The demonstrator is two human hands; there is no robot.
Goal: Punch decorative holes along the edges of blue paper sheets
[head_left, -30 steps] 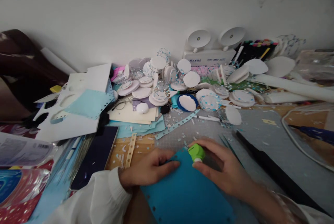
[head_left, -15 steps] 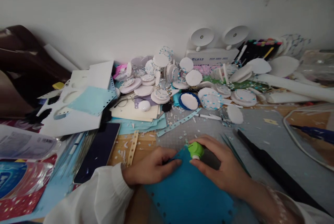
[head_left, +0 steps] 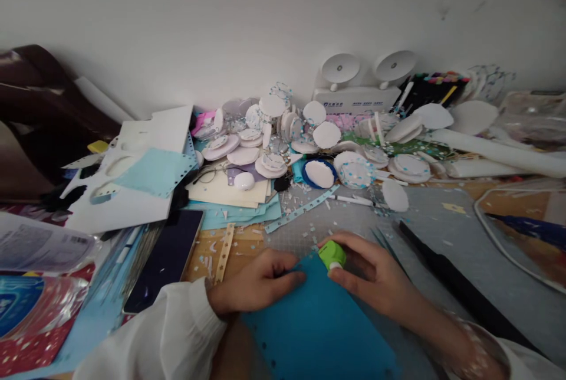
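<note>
A sheet of blue paper [head_left: 321, 321] lies in front of me, with small punched holes along its lower left edge. My left hand [head_left: 265, 278] grips its upper left edge between thumb and curled fingers. In my right hand [head_left: 375, 277] is a green craft punch [head_left: 331, 255] with a white part at its lower end, held between thumb and fingers. The punch sits at the sheet's top right edge. Whether the paper is inside its slot cannot be made out.
White paper discs [head_left: 274, 161] with blue bits are heaped along the wall. A phone [head_left: 165, 262] lies left, near white cut-out card [head_left: 132, 173]. A long black tool [head_left: 455, 279] rests on the grey cutting mat [head_left: 424, 238] at right. Paper scraps are scattered about.
The punch and my right hand have shifted slightly right, and the punch has tilted a little. My left hand stays almost in place on the blue paper. The view has shifted slightly.
</note>
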